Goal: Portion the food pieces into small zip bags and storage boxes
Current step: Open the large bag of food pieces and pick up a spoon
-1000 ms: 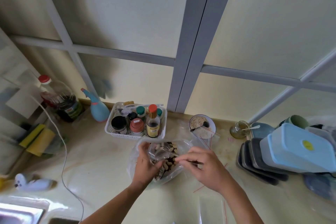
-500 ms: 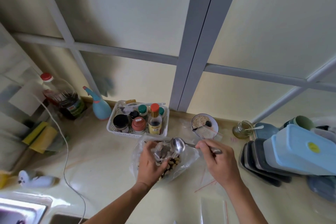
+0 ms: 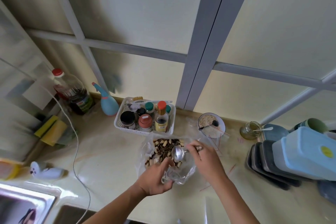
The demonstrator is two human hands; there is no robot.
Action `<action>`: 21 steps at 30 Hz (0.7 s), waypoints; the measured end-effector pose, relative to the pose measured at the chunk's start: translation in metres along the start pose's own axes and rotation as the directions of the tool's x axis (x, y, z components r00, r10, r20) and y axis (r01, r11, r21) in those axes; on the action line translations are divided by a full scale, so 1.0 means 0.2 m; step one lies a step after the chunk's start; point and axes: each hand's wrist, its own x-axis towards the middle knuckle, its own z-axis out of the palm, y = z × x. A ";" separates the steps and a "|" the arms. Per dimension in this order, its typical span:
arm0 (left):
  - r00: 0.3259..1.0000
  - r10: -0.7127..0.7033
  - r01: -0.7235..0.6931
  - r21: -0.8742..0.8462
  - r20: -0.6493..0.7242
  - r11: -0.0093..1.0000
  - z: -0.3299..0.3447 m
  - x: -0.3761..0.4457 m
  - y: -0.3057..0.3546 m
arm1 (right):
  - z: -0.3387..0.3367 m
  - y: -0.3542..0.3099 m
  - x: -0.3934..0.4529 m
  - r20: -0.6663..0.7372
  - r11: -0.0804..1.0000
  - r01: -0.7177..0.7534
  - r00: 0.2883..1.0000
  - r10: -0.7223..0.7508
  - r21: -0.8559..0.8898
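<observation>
Still early, it seems: the storage boxes (image 3: 307, 152) sit stacked at the right, apparently unfilled. Centre, the big bag of food pieces (image 3: 164, 149) looks full; the left hand (image 3: 156, 178) grips a small zip bag (image 3: 177, 175), the right hand (image 3: 205, 158) holds a spoon (image 3: 177, 152) over it.

Home kitchen: sink (image 3: 27, 203), condiment basket (image 3: 145, 114) (sponges (image 3: 51, 130) nearby).

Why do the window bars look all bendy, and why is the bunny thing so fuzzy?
Head view: the wide-angle lens bends the window bars toward the edges; the white bunny toy sits near the left edge, smeared by blur; the blue storage box on the right is soft too; the spoon glints.
</observation>
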 end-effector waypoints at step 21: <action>0.974 -0.189 0.181 -0.074 -0.122 0.981 -0.06 0.03 -0.06 | 0.37 -0.25 0.13 -0.019 0.963 -0.227 0.973 0.232 0.147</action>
